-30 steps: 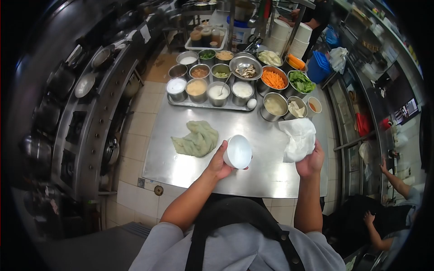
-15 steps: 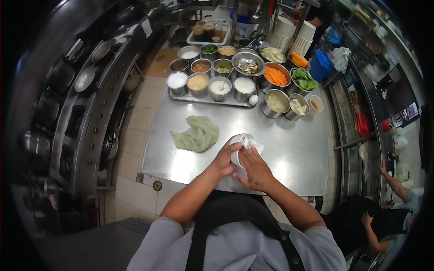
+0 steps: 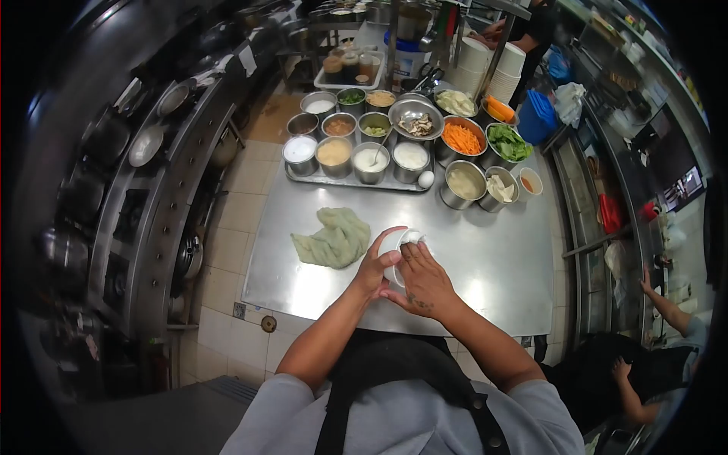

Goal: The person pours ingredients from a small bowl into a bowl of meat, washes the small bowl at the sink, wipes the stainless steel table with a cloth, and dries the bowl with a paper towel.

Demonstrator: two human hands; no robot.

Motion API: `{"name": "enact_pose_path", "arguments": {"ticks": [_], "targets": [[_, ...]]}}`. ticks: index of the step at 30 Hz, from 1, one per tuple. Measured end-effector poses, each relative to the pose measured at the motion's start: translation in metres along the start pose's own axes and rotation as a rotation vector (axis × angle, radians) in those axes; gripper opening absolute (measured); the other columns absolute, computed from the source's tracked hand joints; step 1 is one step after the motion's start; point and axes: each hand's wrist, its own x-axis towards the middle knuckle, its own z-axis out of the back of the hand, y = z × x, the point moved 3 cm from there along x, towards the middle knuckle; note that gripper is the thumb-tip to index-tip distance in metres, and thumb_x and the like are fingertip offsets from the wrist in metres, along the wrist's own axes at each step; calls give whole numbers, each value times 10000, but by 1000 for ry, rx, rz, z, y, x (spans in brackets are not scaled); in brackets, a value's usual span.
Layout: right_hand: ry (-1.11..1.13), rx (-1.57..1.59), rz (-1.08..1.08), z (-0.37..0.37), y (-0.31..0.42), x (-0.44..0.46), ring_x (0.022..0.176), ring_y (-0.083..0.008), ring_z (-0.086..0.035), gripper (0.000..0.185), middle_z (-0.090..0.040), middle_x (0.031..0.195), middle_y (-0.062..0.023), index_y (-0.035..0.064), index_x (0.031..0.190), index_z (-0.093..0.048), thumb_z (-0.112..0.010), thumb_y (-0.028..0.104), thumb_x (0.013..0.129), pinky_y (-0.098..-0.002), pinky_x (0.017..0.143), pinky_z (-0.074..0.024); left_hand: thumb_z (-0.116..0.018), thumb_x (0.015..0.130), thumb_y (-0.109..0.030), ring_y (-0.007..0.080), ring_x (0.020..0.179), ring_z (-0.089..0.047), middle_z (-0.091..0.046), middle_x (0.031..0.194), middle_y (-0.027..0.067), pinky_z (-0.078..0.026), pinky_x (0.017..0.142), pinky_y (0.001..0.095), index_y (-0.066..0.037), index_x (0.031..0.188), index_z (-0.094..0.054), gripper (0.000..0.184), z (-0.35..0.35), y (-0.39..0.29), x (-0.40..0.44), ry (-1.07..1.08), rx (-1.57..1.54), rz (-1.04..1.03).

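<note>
A white bowl (image 3: 390,244) is tilted on its side above the near part of the steel table. My left hand (image 3: 374,267) wraps around its outside, with the thumb near the rim. The fingers of my right hand (image 3: 426,279) are together, pressing a crumpled white tissue (image 3: 412,236) against the bowl's mouth; the fingers partly hide the tissue and the bowl's inside. Left of my hands, a crumpled pale green cloth (image 3: 334,238) lies on the table.
Behind my hands, a metal tray (image 3: 303,174) holds several steel containers of ingredients and an egg (image 3: 426,180). Containers of shredded carrot (image 3: 463,139) and green leaves (image 3: 509,142) stand to the right. Stoves line the left side; another person's arm (image 3: 667,307) shows at right.
Both hands stay on the bowl. My right fingers have shifted slightly at its mouth, and less of the white tissue shows. The whole view has shifted a little.
</note>
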Motion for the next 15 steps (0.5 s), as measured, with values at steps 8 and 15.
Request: {"name": "enact_pose_path", "arguments": {"ticks": [8, 15], "targets": [[-79, 1832, -542, 4, 4, -2, 1082, -235, -577, 500, -614, 1143, -120, -45, 1251, -503, -563, 36, 761, -382, 949, -440, -801, 607, -359, 174, 1049, -543, -557, 1149, 68, -441, 926, 311, -83, 1325, -464, 840, 7, -25, 14, 128, 444, -191], [-252, 2311, -929, 15, -23, -8, 1020, -260, -602, 426, -618, 1127, -139, -45, 1235, -499, -541, 136, 852, -394, 943, -445, -858, 583, -343, 206, 1157, -508, -509, 1266, 86, -400, 996, 361, -78, 1357, -405, 935, 8, -12, 8, 215, 758, -294]]}}
